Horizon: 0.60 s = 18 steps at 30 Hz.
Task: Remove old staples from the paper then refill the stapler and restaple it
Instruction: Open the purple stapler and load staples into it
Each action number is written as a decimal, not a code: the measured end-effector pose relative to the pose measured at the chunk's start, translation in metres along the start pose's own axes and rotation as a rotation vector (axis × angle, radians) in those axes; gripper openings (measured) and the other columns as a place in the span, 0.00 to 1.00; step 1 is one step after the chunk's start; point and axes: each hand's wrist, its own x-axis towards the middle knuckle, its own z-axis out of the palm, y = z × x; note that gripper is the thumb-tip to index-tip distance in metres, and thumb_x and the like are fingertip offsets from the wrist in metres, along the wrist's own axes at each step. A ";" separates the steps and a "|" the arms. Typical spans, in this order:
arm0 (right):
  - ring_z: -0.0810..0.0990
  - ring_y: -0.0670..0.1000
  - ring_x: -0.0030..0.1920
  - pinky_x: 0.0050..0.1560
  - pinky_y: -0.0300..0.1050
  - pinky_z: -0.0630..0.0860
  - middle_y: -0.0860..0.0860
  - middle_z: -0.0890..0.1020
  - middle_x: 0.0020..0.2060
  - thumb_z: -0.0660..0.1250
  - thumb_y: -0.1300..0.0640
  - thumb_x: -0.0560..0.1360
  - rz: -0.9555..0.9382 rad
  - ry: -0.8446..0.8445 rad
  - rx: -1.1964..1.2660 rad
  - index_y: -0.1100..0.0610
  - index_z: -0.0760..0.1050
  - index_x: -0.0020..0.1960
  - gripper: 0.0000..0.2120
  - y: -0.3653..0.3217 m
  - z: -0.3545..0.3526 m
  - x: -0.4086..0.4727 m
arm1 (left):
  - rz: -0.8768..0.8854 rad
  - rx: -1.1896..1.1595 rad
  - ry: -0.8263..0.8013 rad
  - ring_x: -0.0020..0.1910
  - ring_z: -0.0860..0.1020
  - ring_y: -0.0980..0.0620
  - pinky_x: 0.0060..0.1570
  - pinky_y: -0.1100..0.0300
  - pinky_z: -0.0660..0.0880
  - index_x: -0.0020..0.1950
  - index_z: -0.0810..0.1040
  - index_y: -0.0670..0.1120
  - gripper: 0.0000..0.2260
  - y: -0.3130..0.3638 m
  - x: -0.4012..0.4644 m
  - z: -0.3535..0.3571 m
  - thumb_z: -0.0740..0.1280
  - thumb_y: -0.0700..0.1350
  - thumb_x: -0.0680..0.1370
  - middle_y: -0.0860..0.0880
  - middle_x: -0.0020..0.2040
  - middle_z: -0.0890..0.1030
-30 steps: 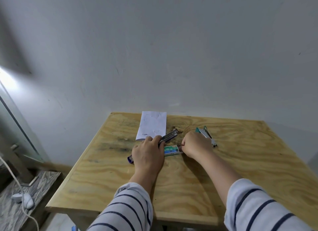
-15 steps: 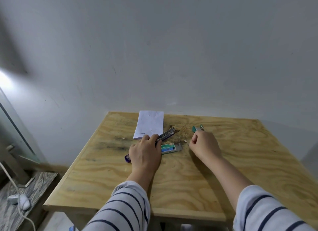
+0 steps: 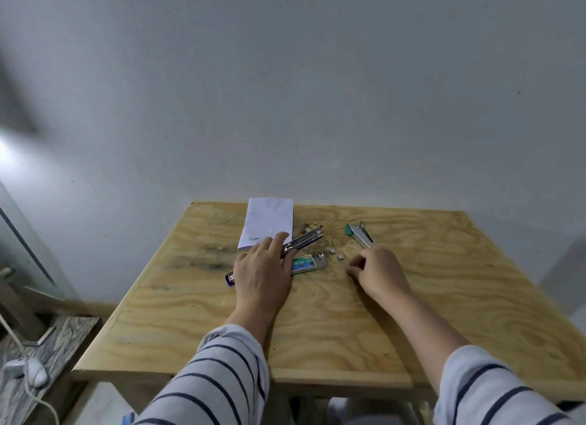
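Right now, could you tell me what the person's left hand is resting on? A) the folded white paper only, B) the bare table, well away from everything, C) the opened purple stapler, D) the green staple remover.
C: the left hand lies flat across the opened purple stapler, whose metal end sticks out beyond the fingers and whose purple end shows by the wrist, while the green staple remover lies off to the right.

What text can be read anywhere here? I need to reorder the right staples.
"10-1M", partly hidden by the left hand: on the staple box, blurred, so uncertain.
Smaller print on the box: too small to read.
Paper: faint marks only, unreadable.
Stapler, staple remover: no text visible.
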 end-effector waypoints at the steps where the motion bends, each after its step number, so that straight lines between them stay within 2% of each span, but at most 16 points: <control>1: 0.78 0.50 0.41 0.41 0.39 0.70 0.54 0.83 0.47 0.71 0.56 0.72 -0.001 -0.017 -0.006 0.58 0.82 0.47 0.07 0.001 -0.001 0.001 | 0.005 -0.012 0.004 0.37 0.80 0.47 0.37 0.56 0.70 0.54 0.77 0.51 0.10 0.000 0.000 0.000 0.64 0.53 0.77 0.52 0.40 0.82; 5: 0.78 0.47 0.40 0.43 0.39 0.74 0.52 0.85 0.44 0.69 0.58 0.73 -0.129 0.058 0.079 0.56 0.82 0.47 0.05 -0.004 -0.002 -0.001 | 0.041 -0.021 -0.005 0.35 0.78 0.48 0.36 0.55 0.72 0.46 0.75 0.51 0.08 -0.001 0.001 -0.002 0.64 0.54 0.77 0.53 0.37 0.79; 8: 0.77 0.45 0.44 0.50 0.38 0.75 0.50 0.84 0.44 0.69 0.59 0.73 -0.383 0.171 0.147 0.57 0.81 0.49 0.06 -0.019 -0.002 -0.001 | 0.086 -0.027 0.032 0.34 0.77 0.49 0.34 0.56 0.70 0.44 0.77 0.51 0.07 -0.002 0.001 0.000 0.66 0.54 0.76 0.54 0.35 0.79; 11: 0.78 0.48 0.45 0.49 0.42 0.75 0.49 0.83 0.42 0.69 0.58 0.73 -0.561 0.257 0.087 0.56 0.81 0.48 0.05 -0.034 -0.005 0.004 | 0.131 -0.038 0.062 0.34 0.78 0.50 0.36 0.56 0.71 0.45 0.78 0.52 0.08 -0.003 -0.001 0.003 0.66 0.55 0.76 0.54 0.35 0.80; 18: 0.78 0.49 0.47 0.42 0.43 0.77 0.49 0.82 0.42 0.69 0.60 0.73 -0.629 0.237 -0.010 0.57 0.81 0.46 0.04 -0.036 0.001 0.013 | 0.135 -0.074 0.072 0.35 0.78 0.52 0.38 0.56 0.72 0.46 0.79 0.53 0.09 -0.003 0.000 0.003 0.64 0.56 0.76 0.55 0.36 0.81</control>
